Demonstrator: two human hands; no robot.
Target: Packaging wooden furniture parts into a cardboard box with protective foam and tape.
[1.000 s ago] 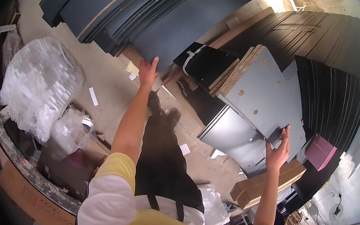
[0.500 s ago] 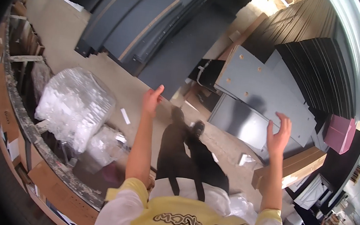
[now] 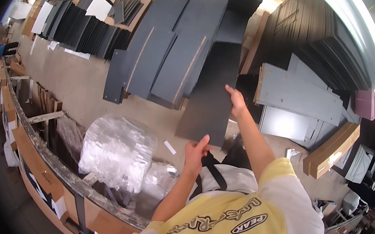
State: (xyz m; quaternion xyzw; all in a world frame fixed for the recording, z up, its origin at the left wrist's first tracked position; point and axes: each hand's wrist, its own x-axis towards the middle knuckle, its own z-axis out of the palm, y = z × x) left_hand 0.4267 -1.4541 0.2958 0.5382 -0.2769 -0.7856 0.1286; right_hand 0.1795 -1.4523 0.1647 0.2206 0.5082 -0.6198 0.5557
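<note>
A long dark grey board [image 3: 213, 97] stretches away in front of me, its near end close to my waist. My left hand [image 3: 195, 153] grips that near end, thumb on top and fingers mostly tucked underneath. Along the board's right edge, my right hand [image 3: 237, 105] is closed with its thumb over the top face; the other fingers are partly hidden below. Just left of the board, and partly behind it, stand more grey panels [image 3: 170, 63] in an overlapping stack, some showing raw brown edges.
A bundle in clear plastic wrap [image 3: 117, 153] lies at the left beside a worn rail [image 3: 57, 164]. Grey panels with holes [image 3: 298, 93] lie on the right, near a long cardboard box [image 3: 331, 148] and a pink block [image 3: 367, 103]. Dark boards [image 3: 83, 31] stand in a row at the far left.
Both hands were empty and apart before; now they hold the dark grey board. My right hand has come across to the left, and the view has turned.
</note>
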